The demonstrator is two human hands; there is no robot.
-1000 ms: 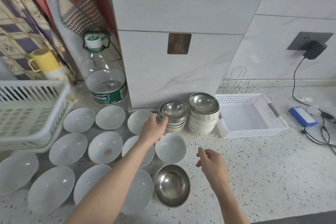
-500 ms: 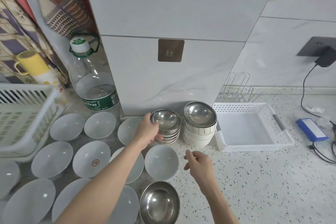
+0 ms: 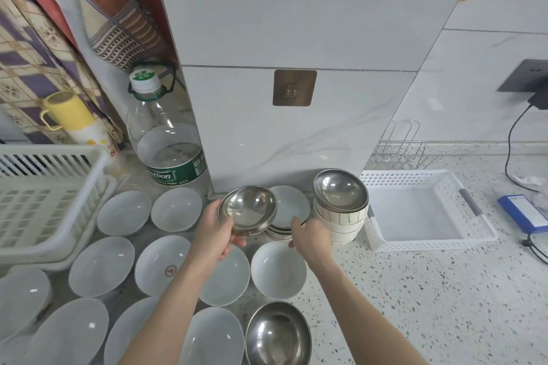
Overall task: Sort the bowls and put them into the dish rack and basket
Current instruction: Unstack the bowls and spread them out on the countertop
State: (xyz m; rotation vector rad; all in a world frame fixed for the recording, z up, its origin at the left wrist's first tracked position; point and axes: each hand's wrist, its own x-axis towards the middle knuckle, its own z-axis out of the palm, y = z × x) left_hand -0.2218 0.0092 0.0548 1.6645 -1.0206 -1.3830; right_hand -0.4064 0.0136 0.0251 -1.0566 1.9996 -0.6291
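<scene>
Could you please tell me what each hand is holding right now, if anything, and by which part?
The left hand holds a steel bowl by its near-left rim. The right hand touches the stack of small dishes; whether it grips cannot be told.
</scene>
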